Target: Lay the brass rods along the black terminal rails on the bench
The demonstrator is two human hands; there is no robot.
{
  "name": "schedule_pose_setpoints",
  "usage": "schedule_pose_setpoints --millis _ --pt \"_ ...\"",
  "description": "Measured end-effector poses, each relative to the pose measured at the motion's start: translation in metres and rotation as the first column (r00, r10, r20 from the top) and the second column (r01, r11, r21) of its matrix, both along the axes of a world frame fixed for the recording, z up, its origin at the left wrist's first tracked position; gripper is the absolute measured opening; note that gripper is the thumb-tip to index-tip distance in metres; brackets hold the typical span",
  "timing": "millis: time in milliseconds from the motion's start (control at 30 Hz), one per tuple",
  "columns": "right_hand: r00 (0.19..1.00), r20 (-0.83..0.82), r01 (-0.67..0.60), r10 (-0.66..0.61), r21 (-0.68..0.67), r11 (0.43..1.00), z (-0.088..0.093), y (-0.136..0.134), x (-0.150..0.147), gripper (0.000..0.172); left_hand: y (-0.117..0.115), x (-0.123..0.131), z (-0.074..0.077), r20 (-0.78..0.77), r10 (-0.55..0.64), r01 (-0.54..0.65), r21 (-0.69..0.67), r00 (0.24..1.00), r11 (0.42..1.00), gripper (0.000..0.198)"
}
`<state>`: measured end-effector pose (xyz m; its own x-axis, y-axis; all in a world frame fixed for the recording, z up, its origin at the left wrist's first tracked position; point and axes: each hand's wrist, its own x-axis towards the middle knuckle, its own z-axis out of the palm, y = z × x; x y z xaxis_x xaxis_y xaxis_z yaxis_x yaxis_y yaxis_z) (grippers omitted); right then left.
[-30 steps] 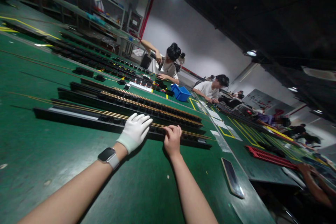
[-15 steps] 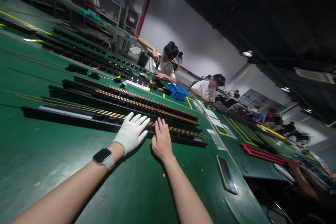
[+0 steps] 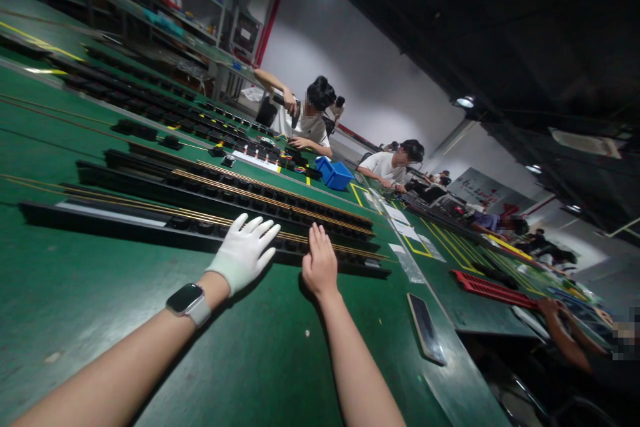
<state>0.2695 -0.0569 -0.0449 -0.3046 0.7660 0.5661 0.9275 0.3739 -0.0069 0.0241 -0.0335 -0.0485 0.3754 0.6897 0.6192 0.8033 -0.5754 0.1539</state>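
My left hand [image 3: 244, 253], in a white glove, rests with spread fingers on the front black rail [image 3: 120, 223], over its thin brass rods [image 3: 200, 215]. To its right, my right hand [image 3: 321, 260] is bare and lies with its fingers stretched out and side by side on the same rail. Neither hand wraps round anything. Behind it, more long black rails [image 3: 135, 181] lie side by side, with brass-coloured rods [image 3: 260, 195] along them. What is under my palms is hidden.
A phone [image 3: 426, 329] lies at the right on the green table [image 3: 240, 360]. Beyond the rails are a blue bin [image 3: 336, 174] and small parts with wires. A red slotted part [image 3: 493, 289] is at the right. Several people work around the tables, one holding a power tool [image 3: 295, 112].
My right hand has slid right along the rail, and the gap between my hands has widened. The whole view has shifted slightly.
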Motion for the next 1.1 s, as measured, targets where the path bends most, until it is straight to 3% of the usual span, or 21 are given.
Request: schedule_pose_setpoints --millis 133,300,500,933,1100 --pt "1.0 -0.003 0.008 -0.008 -0.026 1.0 -0.004 0.002 0.003 0.075 0.0 0.0 0.0 -0.029 0.012 -0.012 0.005 0.999 1.0 0.049" --pt "0.997 -0.052 0.052 -0.05 0.045 0.998 -0.002 0.002 0.014 0.069 -0.001 0.001 0.002 -0.02 0.004 -0.004 -0.001 1.0 1.0 0.049" --pt "0.989 -0.081 0.119 -0.12 -0.016 0.993 -0.005 0.004 0.028 0.064 0.001 0.002 0.0 -0.025 -0.003 0.003 -0.001 1.0 1.0 0.051" --pt "0.973 -0.14 0.196 -0.186 0.06 0.979 -0.01 0.006 0.048 0.054 0.003 0.001 -0.003 -0.037 0.003 -0.003 0.014 0.999 1.0 0.051" --pt "0.947 -0.191 0.28 -0.259 0.093 0.955 -0.009 0.006 0.067 0.052 0.005 0.001 -0.005 -0.005 -0.008 0.008 0.007 1.0 1.0 0.052"
